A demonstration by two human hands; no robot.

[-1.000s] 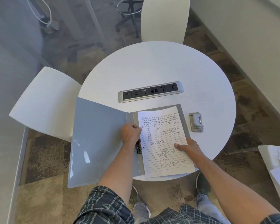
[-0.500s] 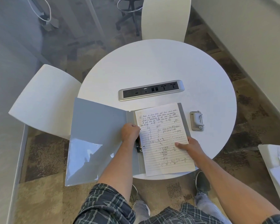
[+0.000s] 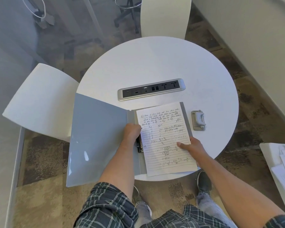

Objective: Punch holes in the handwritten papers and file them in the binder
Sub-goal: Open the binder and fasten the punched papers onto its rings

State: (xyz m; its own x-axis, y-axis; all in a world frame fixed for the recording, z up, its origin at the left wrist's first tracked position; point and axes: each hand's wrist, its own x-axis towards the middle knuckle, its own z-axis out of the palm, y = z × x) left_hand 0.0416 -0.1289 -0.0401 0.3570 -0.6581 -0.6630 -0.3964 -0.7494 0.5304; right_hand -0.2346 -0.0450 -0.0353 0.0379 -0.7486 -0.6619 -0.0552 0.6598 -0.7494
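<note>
A grey binder (image 3: 97,139) lies open on the near edge of the round white table (image 3: 155,63), its left cover hanging off the table. A lined handwritten paper (image 3: 164,139) lies on the binder's right half. My left hand (image 3: 132,132) is closed over the upper part of the black ring clip (image 3: 139,145) at the spine. My right hand (image 3: 192,145) grips the paper's right edge, thumb on top. A small metal hole punch (image 3: 198,120) sits on the table just right of the binder.
A silver power strip (image 3: 150,89) is set into the table's middle. White chairs stand at the left (image 3: 39,102) and far side (image 3: 164,17). A white surface with loose papers (image 3: 283,167) is at the right. My feet are under the table's near edge.
The view has shifted slightly. The paper has slid a little up and left toward the spine, with both hands staying on the clip and the paper's edge.
</note>
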